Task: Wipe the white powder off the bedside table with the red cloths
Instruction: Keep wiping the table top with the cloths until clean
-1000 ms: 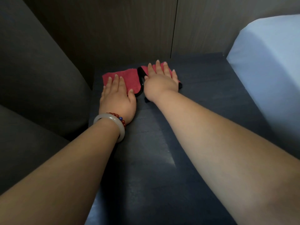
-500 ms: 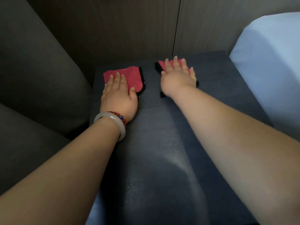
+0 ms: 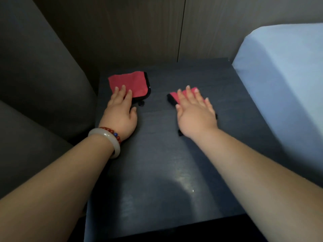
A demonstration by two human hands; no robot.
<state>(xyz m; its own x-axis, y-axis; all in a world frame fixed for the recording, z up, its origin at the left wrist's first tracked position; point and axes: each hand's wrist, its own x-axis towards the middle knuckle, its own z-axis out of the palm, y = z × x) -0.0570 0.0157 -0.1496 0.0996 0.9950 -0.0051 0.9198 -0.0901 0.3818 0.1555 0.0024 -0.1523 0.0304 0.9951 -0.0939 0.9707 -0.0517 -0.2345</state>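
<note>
On the dark bedside table [image 3: 157, 172], each hand lies flat with fingers spread, pinning a red cloth: the left hand [image 3: 120, 114] on the far-left red cloth [image 3: 129, 82], the right hand [image 3: 195, 114] covering most of the other red cloth [image 3: 176, 96]. Wiping well likely means even palm pressure and overlapping strokes toward one edge. Any white powder is hard to make out; only faint streaks and glare show. A grey upholstered seat [image 3: 43, 75] flanks the left, a pale blue mattress [image 3: 283, 75] the right, wood panelling [image 3: 139, 28] behind.
</note>
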